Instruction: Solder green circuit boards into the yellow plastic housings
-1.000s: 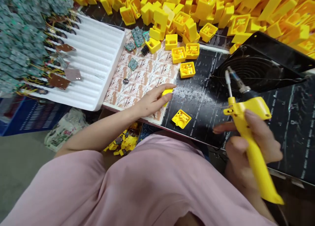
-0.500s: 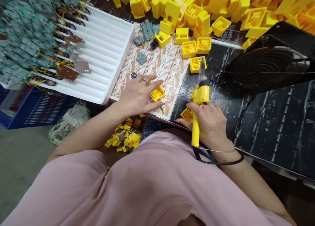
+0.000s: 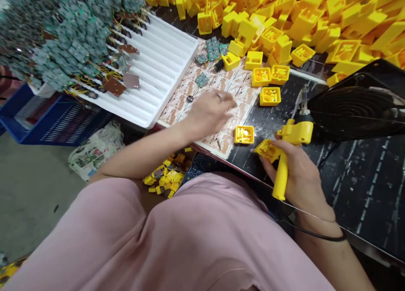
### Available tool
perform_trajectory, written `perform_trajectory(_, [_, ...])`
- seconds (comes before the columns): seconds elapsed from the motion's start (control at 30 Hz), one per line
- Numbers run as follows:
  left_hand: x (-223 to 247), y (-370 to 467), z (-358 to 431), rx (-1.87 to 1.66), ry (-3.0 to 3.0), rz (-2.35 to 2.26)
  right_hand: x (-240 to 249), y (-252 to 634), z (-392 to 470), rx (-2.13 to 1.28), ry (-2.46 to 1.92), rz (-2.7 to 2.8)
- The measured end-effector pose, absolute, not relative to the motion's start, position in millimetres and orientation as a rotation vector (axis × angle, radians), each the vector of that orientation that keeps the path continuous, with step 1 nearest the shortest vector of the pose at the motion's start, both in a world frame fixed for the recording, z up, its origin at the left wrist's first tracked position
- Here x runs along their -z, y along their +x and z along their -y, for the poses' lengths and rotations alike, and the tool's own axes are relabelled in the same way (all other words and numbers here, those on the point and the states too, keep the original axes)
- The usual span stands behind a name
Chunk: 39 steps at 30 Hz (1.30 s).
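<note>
Near case (image 3: 244, 134) had moved off the patterned paper (image 3: 177, 109) onto the black sheet (image 3: 338, 172) since the earlier frame, and the left hand (image 3: 210, 113) had come off it; the right hand (image 3: 300, 168) had lifted the held case (image 3: 265, 149). Left fingers were part-curled over the paper and blurred; couldn't tell if the tips had anything small. Right fingers were closed round the tool (image 3: 294, 132), with thumb and forefinger also pinching the held case, tilted, at the tool's left side. Double load, so a light pinch at the case walls seemed right: enough to stop it slipping, with the handle kept firm in the palm. Tool tip (image 3: 304, 99) pointed up and away from the left hand, which was the sane way to carry it; worth treating as hot. Near case sat open side up, parts visible inside, just left of the held one. Best kept level, steadied by its outer walls, left fingers clear of the tip. Wire trailed at the right wrist, so slack mattered: a snag could have dragged it over the case. Further out: round part (image 3: 190, 99) and small board (image 3: 201, 80) on the paper, more cases (image 3: 270, 96) beyond, fan (image 3: 351, 109) right, white tray (image 3: 158, 54) left.
</note>
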State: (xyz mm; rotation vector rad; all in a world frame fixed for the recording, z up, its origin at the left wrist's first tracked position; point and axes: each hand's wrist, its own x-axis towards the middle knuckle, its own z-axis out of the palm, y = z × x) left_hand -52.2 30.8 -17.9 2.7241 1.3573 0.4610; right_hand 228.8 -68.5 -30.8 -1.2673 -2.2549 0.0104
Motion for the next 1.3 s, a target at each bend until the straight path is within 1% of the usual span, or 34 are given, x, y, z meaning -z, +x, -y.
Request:
perform_trajectory(0.1, [2.3,-90.0,-86.0,-0.257,2.613,-1.668,30.1,238.1,66.1,-0.194,-1.14,2.259])
perform_trajectory(0.13, [-0.4,-99.0,-103.7,-0.189,2.613,-1.676,30.6,239.8,65.3,-0.204,-1.132,2.26])
perform_trajectory(0.27, [-5.9,-106.7,-145.5,0.396,2.52,-1.69,34.9,240.1,63.5,-0.167,-1.183,2.244])
perform_trajectory(0.33, [-16.3,-101.4,-147.1,0.498,2.446,-1.788,35.6,240.3,62.5,-0.172,-1.201,2.242])
perform_trajectory(0.47, [-53.1,-93.7,-129.7,0.382,2.456,-1.808,31.1,239.3,53.9,-0.2,-1.23,2.248])
perform_trajectory(0.53, [-63.4,-90.5,-116.2,0.103,2.459,-1.782,27.9,233.7,44.8,-0.177,-1.197,2.268])
perform_trajectory(0.63, [-49.9,-83.9,-91.2,-0.501,2.392,-1.656,25.2,218.4,28.3,-0.159,-1.084,2.305])
perform_trajectory(0.67, [-38.4,-82.0,-81.2,-0.636,2.38,-1.597,25.1,212.8,23.4,-0.171,-1.044,2.326])
perform_trajectory(0.73, [-11.1,-80.5,-58.8,-0.742,2.44,-1.509,25.6,203.8,17.3,-0.187,-0.967,2.385])
perform_trajectory(0.83, [22.2,-85.4,-22.8,-0.547,2.682,-1.334,25.3,199.7,20.4,-0.157,-0.937,2.442])
perform_trajectory(0.9, [30.5,-90.7,-3.2,-0.443,2.799,-1.171,22.4,202.3,29.6,-0.146,-0.944,2.455])
perform_trajectory(0.97, [28.7,-93.7,8.2,-0.445,2.797,-1.112,17.2,206.3,40.9,-0.146,-0.934,2.438])
perform_trajectory(1.07, [18.2,-89.7,9.2,-0.468,2.711,-1.211,8.6,212.2,56.3,-0.119,-1.012,2.27])
perform_trajectory(1.2, [6.7,-77.6,-0.1,-0.336,2.738,-1.114,4.9,223.6,71.7,0.0,-1.111,2.062])
perform_trajectory(1.3, [4.9,-72.0,-2.5,-0.238,2.755,-1.015,8.7,233.6,80.7,-0.02,-1.101,2.037])
